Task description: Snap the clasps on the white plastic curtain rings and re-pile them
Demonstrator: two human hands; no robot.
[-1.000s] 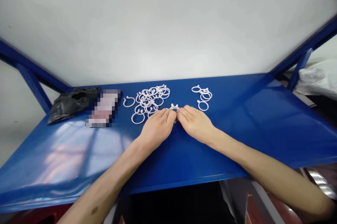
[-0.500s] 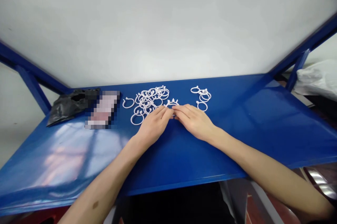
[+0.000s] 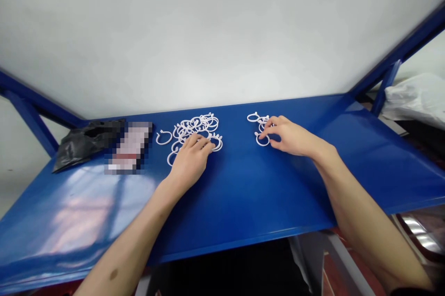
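Observation:
White open rings with small knobs at the gap, like curtain rings, lie in two groups on the blue table [image 3: 243, 203]. My left hand [image 3: 193, 159] rests over the front of the larger pile of rings [image 3: 200, 123], its fingers bent and slightly apart. Beside its fingertips are a few overlapping rings [image 3: 218, 143]; part of the pile is hidden under the hand. On the right, my right hand [image 3: 290, 136] hovers at the smaller group, thumb and fingers apart. Its index fingertip meets the edge of the nearest ring [image 3: 262, 143]. Another ring [image 3: 253, 117] lies farther back.
A lone ring [image 3: 163, 138] sits left of the pile. Farther left are a blurred-out pale rectangular item [image 3: 130, 148] and a crumpled black plastic bag [image 3: 83, 145]. A white wall [image 3: 222, 32] rises behind the table, with blue frame bars at both sides.
My hands, together at the middle rings before, have parted. The left moved left onto the pile; the right moved right and back to the smaller group. The view shifted slightly.

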